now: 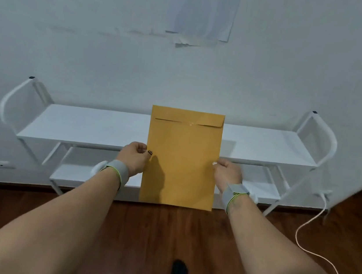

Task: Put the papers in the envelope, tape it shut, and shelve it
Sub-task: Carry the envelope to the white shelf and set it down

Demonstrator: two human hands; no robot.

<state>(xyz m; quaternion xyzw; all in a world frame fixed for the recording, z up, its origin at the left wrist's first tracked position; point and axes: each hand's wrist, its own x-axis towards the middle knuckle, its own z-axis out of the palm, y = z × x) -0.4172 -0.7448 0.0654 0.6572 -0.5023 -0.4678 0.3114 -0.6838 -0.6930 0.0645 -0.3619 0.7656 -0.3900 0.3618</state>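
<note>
I am wearing a grey wristband with a yellow-green cord on each bare forearm: left wristband (118,170), right wristband (233,194). I am wearing a dark nail coating on my left thumb (150,152).

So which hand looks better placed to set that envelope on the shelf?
Neither clearly. The left hand and right hand grip opposite edges of the upright envelope at matching height, centred before the top shelf. Both together would probably place it; the flap already looks taped.

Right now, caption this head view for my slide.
Both hands, left hand and right hand, hold sealed envelope upright before white shelf.
</note>
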